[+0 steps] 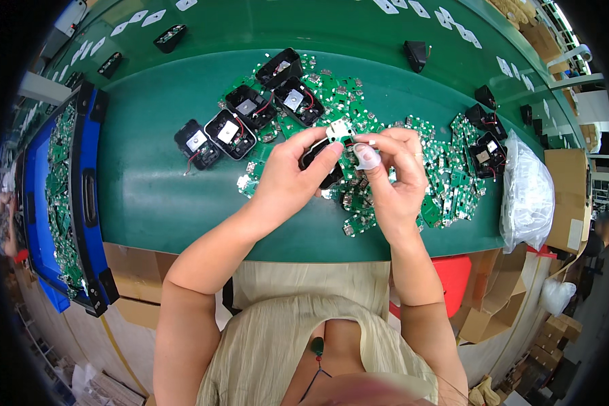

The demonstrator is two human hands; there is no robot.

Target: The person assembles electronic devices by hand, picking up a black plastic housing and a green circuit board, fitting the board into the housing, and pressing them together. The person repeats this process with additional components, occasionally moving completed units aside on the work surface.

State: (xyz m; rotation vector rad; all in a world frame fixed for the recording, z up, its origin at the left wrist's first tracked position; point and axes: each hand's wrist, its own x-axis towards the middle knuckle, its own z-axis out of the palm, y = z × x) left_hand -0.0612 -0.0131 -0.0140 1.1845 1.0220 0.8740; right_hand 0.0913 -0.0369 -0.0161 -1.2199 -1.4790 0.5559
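My left hand (292, 168) is closed around a black plastic housing (332, 178), its thumb and fingers also against a small green circuit board (348, 143) with a white part (338, 130) at its top. My right hand (400, 177) meets it from the right, thumb and fingertips pinched close at the board's edge. What they pinch is too small to make out. A whitish cover (367, 157) wraps my right thumb. Loose green circuit boards (446, 193) lie heaped under and around both hands. Beyond my left hand, several open black housings (231, 134) hold white parts and red wires.
A blue bin with a black frame (90, 196) stands at the left, filled with circuit boards. More black housings (488, 154) sit at the right, beside a clear plastic bag (526, 193) and a cardboard box (567, 196). The green table (162, 227) has a raised green back panel (345, 30).
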